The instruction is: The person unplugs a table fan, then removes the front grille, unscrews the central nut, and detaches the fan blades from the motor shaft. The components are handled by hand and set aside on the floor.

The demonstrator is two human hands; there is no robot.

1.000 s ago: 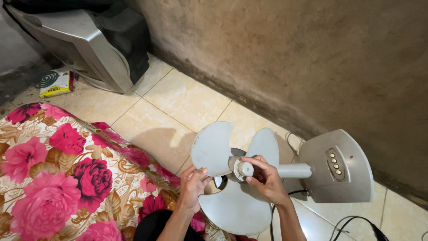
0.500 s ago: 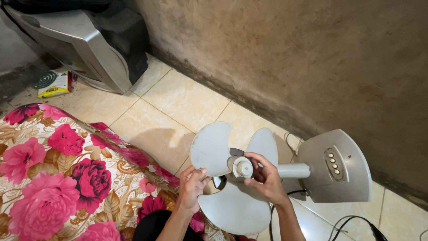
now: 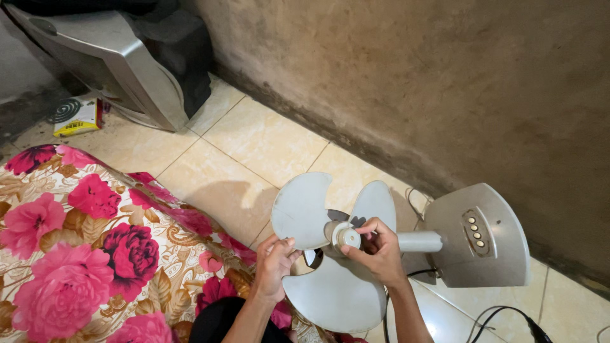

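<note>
A grey fan lies on its side on the tiled floor, its three-bladed propeller (image 3: 302,209) facing me. My left hand (image 3: 274,267) grips the edge of the lower-left blade. My right hand (image 3: 376,251) pinches the round cap (image 3: 347,237) at the blade hub with thumb and fingers. Behind the hub the grey neck (image 3: 419,241) runs to the fan base (image 3: 489,238), which carries a row of small buttons.
A rough brown wall (image 3: 413,82) runs along the back. A silver old television (image 3: 121,63) leans in the far left corner beside a small yellow box (image 3: 76,117). A floral pink mattress (image 3: 82,241) lies at left. Black cable (image 3: 508,314) trails at lower right.
My right hand's fingers have shifted around the hub cap, twisting on it. The left hand has stayed on the blade. The view drifted slightly.
</note>
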